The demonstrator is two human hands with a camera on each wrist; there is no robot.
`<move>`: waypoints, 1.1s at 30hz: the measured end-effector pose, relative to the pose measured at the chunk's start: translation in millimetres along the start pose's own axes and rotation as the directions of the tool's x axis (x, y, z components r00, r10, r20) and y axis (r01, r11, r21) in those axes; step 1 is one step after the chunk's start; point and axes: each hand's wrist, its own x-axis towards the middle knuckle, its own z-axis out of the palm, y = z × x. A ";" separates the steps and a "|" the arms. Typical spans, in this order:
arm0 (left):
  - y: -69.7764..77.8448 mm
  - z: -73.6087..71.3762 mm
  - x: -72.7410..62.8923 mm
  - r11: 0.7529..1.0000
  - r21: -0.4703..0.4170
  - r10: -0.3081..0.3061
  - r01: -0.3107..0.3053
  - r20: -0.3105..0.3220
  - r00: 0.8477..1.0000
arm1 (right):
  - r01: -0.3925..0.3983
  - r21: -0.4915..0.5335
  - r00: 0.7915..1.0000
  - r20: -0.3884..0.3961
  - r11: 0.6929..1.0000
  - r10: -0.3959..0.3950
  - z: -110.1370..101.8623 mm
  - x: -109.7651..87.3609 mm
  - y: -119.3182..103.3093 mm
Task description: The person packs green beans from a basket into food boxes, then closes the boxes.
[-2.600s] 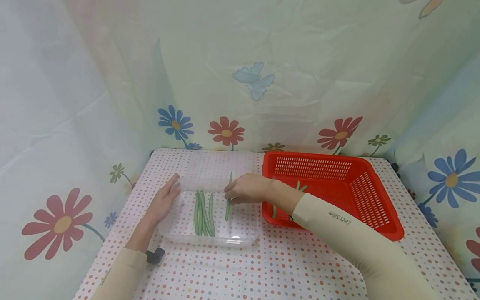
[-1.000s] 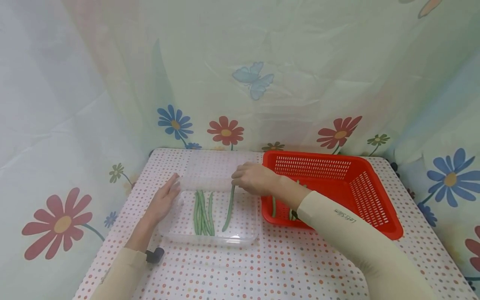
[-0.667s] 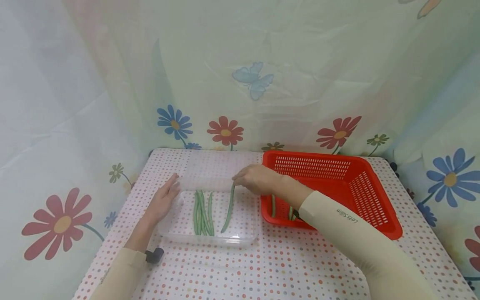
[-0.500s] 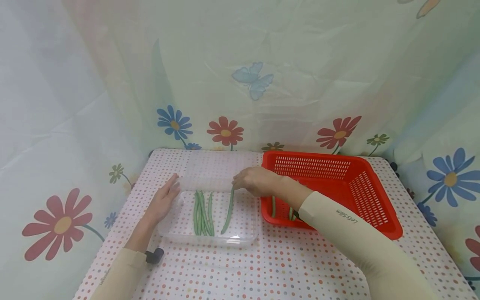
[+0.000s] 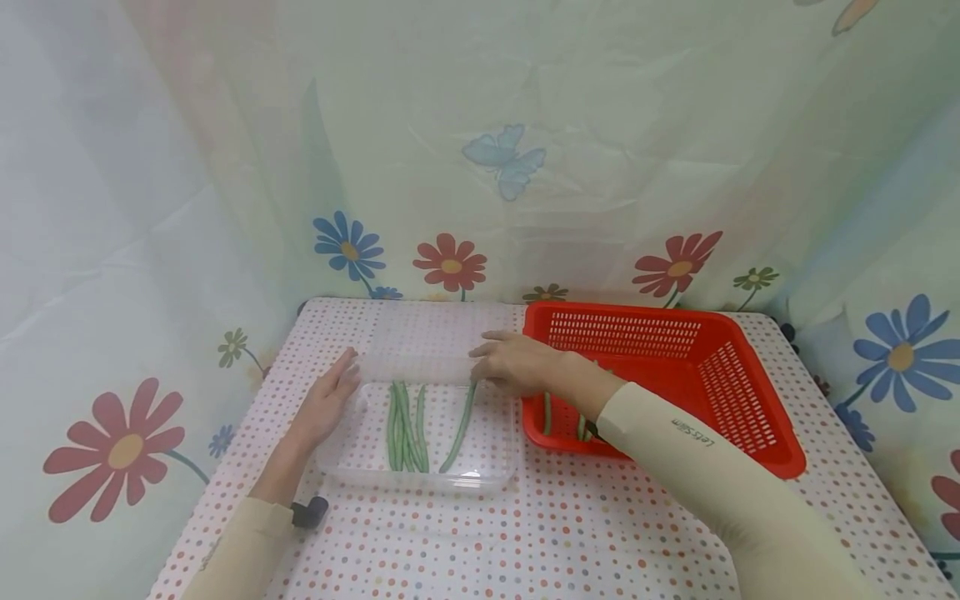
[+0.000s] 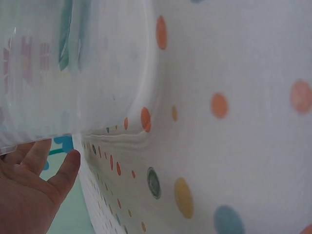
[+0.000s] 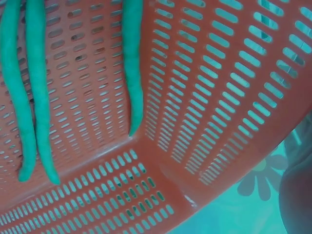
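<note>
A clear plastic container [image 5: 416, 482] holds several green beans [image 5: 402, 429] lying side by side left of its middle. One separate green bean [image 5: 459, 433] slants in its right half, its far end at my right fingertips. My right hand [image 5: 517, 362] is over the container's far right corner, fingers spread and loosened. At the container's left side, my left hand [image 5: 328, 400] rests with fingers extended; in the left wrist view this hand [image 6: 29, 190] is beside the container wall [image 6: 112, 73].
To the right stands a red slotted basket [image 5: 667, 392], partly covered by my right forearm. In the right wrist view, green beans [image 7: 36, 97] lie in it, one bean [image 7: 132, 68] near its side wall. A translucent lid [image 5: 438, 329] lies behind the container.
My right hand carried the bean's far end back and right, laying it lengthwise in the container. Its fingers have since spread from their pinch. The left hand stays put.
</note>
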 end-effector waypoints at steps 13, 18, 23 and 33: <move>0.9 -1.6 -0.7 1.000 -0.011 0.002 -0.002 -0.002 1.000 | 0.048 -0.092 0.980 -0.190 0.995 -0.065 1.0 -17.6 14.3; 1.6 -1.6 -1.5 1.000 -0.011 -0.005 0.005 0.002 1.000 | 0.016 -0.072 0.980 -0.199 0.997 -0.030 4.0 -32.6 22.5; 0.0 -1.6 -0.4 1.000 -0.007 0.007 -0.007 -0.002 1.000 | -0.022 -0.067 0.984 -0.176 0.997 0.010 6.7 -49.1 33.7; -1.2 -1.2 0.9 1.000 0.000 0.009 -0.009 0.000 1.000 | -0.051 -0.031 0.980 -0.196 0.998 0.044 13.6 -74.2 52.2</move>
